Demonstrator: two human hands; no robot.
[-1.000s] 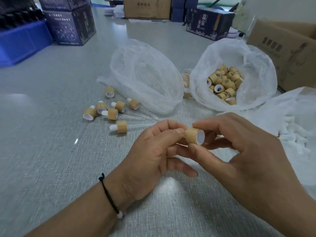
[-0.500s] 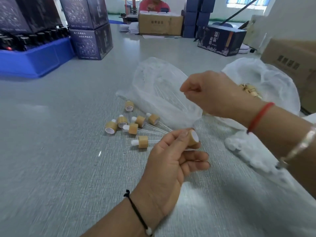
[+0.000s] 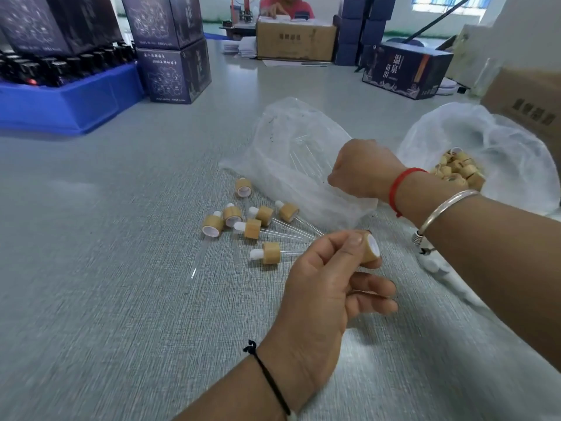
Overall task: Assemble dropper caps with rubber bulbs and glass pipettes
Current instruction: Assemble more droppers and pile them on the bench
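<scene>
My left hand [image 3: 328, 287] pinches a bamboo dropper cap [image 3: 369, 250] between thumb and forefinger, its white inner side facing right. My right hand [image 3: 361, 168] reaches over it into the clear plastic bag of glass pipettes [image 3: 291, 153]; its fingers are hidden behind the hand and the bag, so I cannot tell whether they hold anything. Several assembled droppers [image 3: 261, 229], bamboo caps with white bulbs and glass pipettes, lie on the grey table left of my left hand.
A white bag of loose bamboo caps [image 3: 458, 171] sits at the right. White rubber bulbs [image 3: 440, 270] lie under my right forearm. A blue crate [image 3: 69, 101], dark boxes [image 3: 173, 74] and cardboard boxes [image 3: 294, 41] stand at the back; a person works behind them.
My right hand let go of the cap and moved up and away into the pipette bag. My left hand keeps the cap. The view tilted up.
</scene>
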